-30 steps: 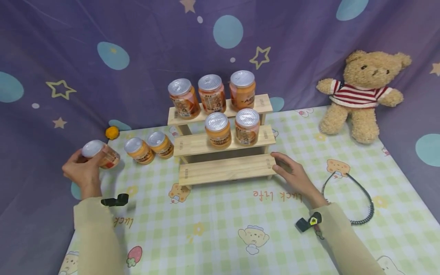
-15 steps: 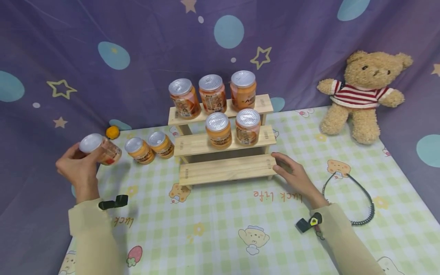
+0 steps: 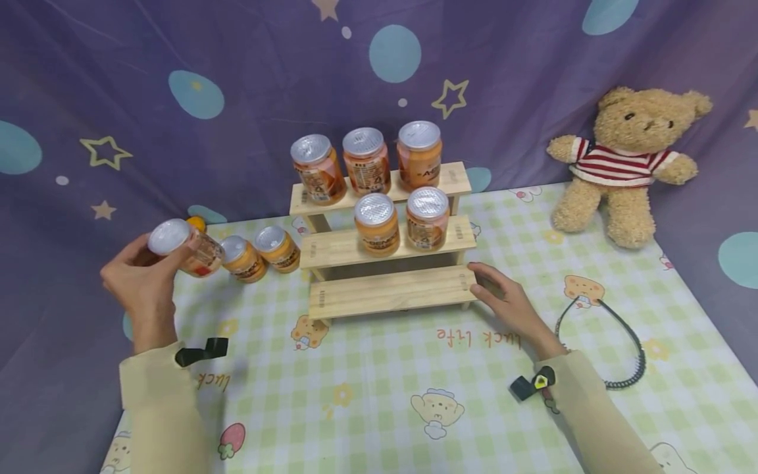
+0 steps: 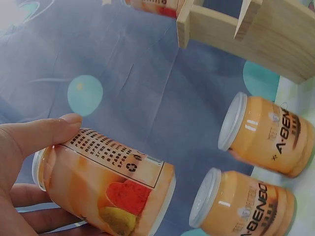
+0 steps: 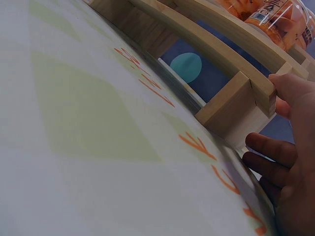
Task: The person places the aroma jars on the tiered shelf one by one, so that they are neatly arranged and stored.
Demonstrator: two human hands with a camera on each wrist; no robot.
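Note:
My left hand (image 3: 142,283) grips a jar (image 4: 113,182) with a silver lid and an orange label, thumb on one side and fingers round the other. It is held tilted, left of two similar jars (image 3: 244,261) (image 3: 277,250) on the tablecloth. My right hand (image 3: 512,306) touches the right end of the lowest step of a three-step wooden rack (image 3: 391,291). In the right wrist view, its thumb (image 5: 293,88) rests against that step's end, and the other fingers hang loosely bent. Three jars (image 3: 366,161) stand on the top step and two (image 3: 377,227) on the middle step.
A teddy bear (image 3: 628,164) in a striped shirt sits at the back right. A black coiled cord (image 3: 630,378) lies right of my right hand. A small yellow ball-like thing (image 3: 197,223) is partly behind the held jar. A purple curtain (image 3: 249,158) hangs behind the checked tablecloth (image 3: 367,395).
My left hand has raised the jar a little and then moved it right, closer to the two jars on the cloth. My right hand has stayed at the rack.

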